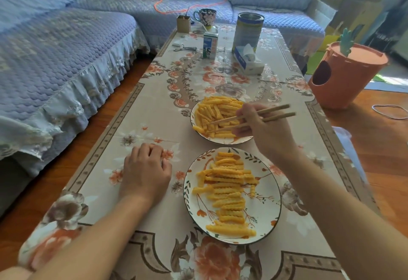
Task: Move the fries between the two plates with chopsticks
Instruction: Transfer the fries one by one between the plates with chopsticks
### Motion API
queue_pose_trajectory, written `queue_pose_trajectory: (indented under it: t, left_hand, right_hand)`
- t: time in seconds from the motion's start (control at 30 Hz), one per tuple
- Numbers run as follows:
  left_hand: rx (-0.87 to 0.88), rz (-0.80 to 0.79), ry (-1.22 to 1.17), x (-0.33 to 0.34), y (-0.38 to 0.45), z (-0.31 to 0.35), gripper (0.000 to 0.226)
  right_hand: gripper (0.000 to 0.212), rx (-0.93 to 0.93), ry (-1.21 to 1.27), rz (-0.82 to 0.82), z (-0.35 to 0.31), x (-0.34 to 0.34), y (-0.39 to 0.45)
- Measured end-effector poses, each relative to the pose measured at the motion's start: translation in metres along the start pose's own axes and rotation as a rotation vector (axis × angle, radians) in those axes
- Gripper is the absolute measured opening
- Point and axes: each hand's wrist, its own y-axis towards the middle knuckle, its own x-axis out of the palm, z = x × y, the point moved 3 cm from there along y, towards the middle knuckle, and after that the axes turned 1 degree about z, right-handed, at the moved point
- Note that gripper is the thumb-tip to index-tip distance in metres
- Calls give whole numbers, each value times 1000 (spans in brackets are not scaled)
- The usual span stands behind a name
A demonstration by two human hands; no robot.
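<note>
Two plates [273, 191] of fries [229, 191], two chopsticks [254, 116], two hands [262, 129].

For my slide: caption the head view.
Right hand dips chopsticks into far plate of fries; left hand rests on table.

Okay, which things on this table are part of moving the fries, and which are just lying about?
Part of the job:
far plate of fries
near plate
chopsticks in the right hand

Just lying about:
milk carton
tin can
tissue pack
mug
keys
left hand, resting on the tablecloth
</note>
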Motion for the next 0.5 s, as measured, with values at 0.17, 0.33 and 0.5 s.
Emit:
queue_pose_trajectory:
  t: [0.17, 0.33, 0.5]
  left_hand:
    - [-6, -6, -6, 1, 1, -2, 35]
    - [-3, -6, -1, 1, 1, -3, 31]
    - [-4, 6, -3, 2, 1, -3, 29]
  right_hand:
    - [39, 39, 5, -27, 12, 19, 15]
    - [47, 99, 179, 66, -3, -11, 5]
    - [51, 146, 153, 122, -22, -71, -30]
